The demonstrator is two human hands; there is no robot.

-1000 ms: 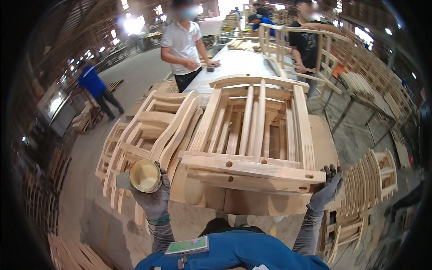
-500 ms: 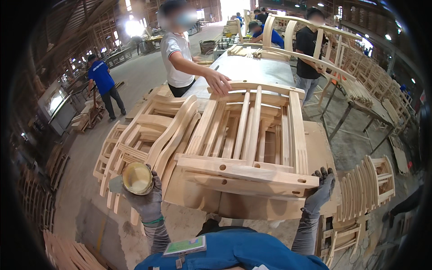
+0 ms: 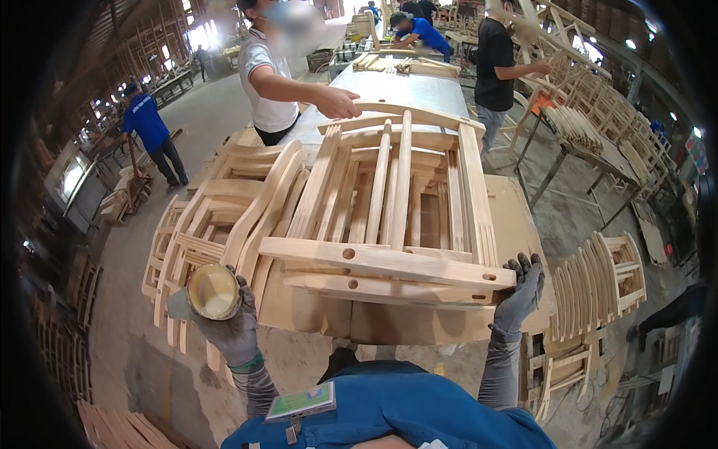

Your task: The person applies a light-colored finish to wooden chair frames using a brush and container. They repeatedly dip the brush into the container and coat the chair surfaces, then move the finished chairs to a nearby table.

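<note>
Down there I have the left hand (image 3: 233, 325) curled in a grip, the right hand (image 3: 521, 295) raised, fingers pointing up, both forearms (image 3: 499, 370) reaching forward, well apart!

I see grey-gloved left hand (image 3: 235, 333); in grip, round cup (image 3: 215, 291), cream-yellow inside; right of grip, pale-tan slatted wooden frame (image 3: 389, 261).
</note>
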